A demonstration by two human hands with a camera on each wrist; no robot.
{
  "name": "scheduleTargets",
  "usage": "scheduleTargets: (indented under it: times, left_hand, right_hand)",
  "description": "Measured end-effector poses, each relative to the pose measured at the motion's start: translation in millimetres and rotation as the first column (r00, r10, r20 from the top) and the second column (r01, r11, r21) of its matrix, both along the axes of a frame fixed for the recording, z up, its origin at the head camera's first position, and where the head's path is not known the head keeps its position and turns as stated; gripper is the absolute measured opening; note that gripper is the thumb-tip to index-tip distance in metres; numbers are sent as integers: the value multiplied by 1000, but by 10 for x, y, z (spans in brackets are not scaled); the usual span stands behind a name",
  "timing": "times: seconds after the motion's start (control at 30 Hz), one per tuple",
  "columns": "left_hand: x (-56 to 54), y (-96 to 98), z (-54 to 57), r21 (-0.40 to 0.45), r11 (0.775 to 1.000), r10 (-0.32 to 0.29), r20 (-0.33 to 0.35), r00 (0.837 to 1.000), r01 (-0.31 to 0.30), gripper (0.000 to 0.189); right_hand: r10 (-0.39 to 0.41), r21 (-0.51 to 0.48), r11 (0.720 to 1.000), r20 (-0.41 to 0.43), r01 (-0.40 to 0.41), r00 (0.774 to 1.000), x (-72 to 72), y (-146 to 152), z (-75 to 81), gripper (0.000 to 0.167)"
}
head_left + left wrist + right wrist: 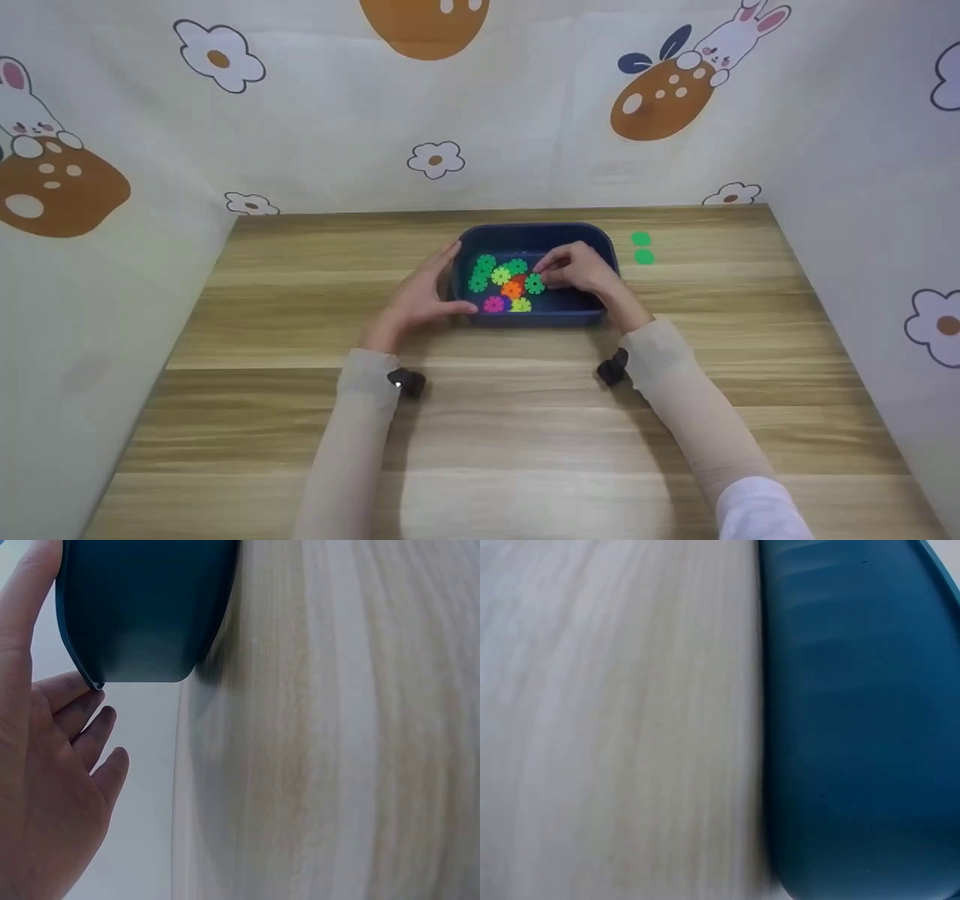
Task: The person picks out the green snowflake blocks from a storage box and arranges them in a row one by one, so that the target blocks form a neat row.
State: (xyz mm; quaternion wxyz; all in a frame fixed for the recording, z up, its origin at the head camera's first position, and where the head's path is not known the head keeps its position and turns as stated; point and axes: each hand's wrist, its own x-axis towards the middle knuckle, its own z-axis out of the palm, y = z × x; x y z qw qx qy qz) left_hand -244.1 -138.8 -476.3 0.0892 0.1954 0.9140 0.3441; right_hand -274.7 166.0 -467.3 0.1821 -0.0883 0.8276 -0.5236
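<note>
A dark blue plastic tub (536, 319) holds several notched, flower-shaped plastic discs, mostly gathered in its left half. My left hand (420, 296) rests against the tub's left end, thumb along the front rim and fingers stretched toward the back corner. In the left wrist view the fingertips (110, 765) lie at the rim and below it, fairly straight. Reaching inside the tub, my right hand (577, 268) pinches a green notched disc (534, 283) at its edge. An orange disc (512, 289) and a yellow disc (501, 276) lie just left of it. The right wrist view shows only the tub's outer wall (862, 720), with the hand hidden.
Two green discs (643, 247) lie on the wooden table (510, 420) to the right of the tub. A pink disc (493, 304) sits near the tub's front wall. Behind the table hangs a printed cloth (330, 150), with more at both sides.
</note>
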Motion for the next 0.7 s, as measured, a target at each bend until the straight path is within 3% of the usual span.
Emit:
scheduleTargets:
  times: [0.3,0.7]
  left_hand:
    - [-4,-4,-7,9,1000,-7,-9,1000,7,114]
    - [14,0,8,15,1000,6,13,1000,-7,113]
  right_hand:
    - [-83,-149,985,52,90,995,8,10,80,25]
    - [-130,-169,977,28,133,991,23,119,280,27]
